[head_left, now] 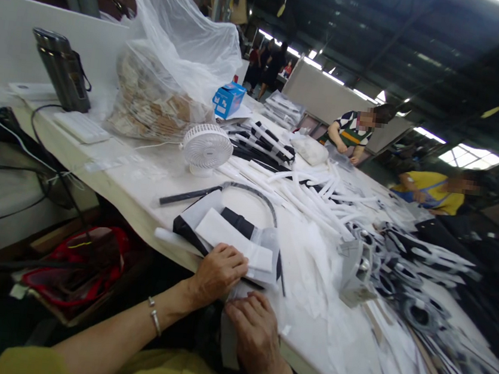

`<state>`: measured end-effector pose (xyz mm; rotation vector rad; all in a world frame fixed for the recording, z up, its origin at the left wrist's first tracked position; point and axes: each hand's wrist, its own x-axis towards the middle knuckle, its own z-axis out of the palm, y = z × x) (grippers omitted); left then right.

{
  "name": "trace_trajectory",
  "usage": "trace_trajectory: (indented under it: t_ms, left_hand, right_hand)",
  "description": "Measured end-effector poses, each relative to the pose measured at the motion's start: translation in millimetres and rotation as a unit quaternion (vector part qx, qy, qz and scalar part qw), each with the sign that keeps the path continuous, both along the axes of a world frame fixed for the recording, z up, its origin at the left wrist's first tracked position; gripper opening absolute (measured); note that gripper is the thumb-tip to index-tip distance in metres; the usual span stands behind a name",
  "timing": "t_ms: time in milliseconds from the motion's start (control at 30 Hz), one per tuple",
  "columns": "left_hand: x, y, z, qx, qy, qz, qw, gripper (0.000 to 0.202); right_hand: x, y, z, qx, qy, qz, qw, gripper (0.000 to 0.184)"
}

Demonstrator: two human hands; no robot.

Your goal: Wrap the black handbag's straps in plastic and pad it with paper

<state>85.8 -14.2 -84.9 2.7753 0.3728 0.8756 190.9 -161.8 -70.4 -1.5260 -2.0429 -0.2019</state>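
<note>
A black bag-like piece (186, 226) lies at the table's near edge, with a folded white sheet (234, 240) and a black rolled part (237, 221) on top. My left hand (220, 271) is closed, its fingers curled over the sheet's near edge. Just to the right and nearer to me, my right hand (256, 326) bends its fingers over a pale sheet (228, 338) that hangs below the table edge. Its fingertips are partly hidden. A long dark strap (249, 188) arcs behind the piece.
Behind stand a small white fan (208, 147), a plastic bag of scraps (151, 101), a blue box (228, 99) and a dark flask (62, 69). White tubes (308, 184) and black-and-grey parts (416, 308) cover the right side. Two co-workers (349, 135) sit across the table.
</note>
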Motion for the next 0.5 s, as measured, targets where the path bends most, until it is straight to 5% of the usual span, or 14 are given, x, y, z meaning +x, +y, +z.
trace_trajectory:
  t_ms: [233,500]
  left_hand:
    - [-0.2,0.2,-5.2,-0.001,-0.013,-0.026,1.000,0.010]
    - [-3.5,-0.9,21.2,-0.129,0.057,0.000,0.990,0.019]
  right_hand:
    - [12.6,22.8,37.1,-0.004,0.005,-0.004,1.000,0.031]
    - [46.6,48.8,53.7,-0.146,0.115,-0.050,0.981,0.034]
